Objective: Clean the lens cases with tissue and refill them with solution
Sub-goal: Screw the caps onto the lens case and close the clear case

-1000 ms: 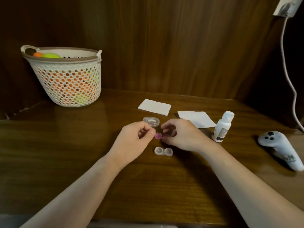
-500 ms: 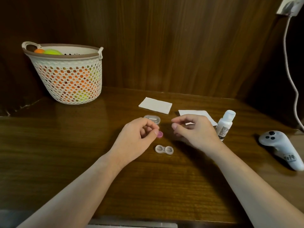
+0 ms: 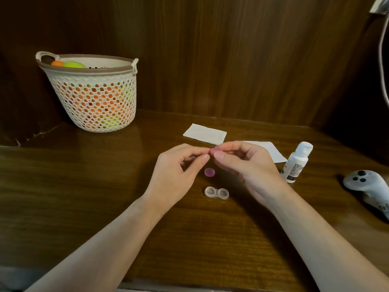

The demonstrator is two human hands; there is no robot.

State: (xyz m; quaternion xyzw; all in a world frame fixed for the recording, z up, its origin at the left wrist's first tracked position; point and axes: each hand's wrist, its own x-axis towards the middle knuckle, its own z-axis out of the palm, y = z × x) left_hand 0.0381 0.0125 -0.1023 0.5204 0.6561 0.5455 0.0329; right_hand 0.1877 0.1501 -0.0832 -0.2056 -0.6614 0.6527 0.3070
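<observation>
Two hands meet above the worktop (image 3: 84,197): the right hand (image 3: 244,165) pinches a pink cap (image 3: 213,151), and the left hand (image 3: 179,171) pinches something hidden. Below lie another pink cap (image 3: 209,172) and the uncapped lens case (image 3: 216,193), contents unclear. A basket (image 3: 92,98) holds coloured balls.
</observation>
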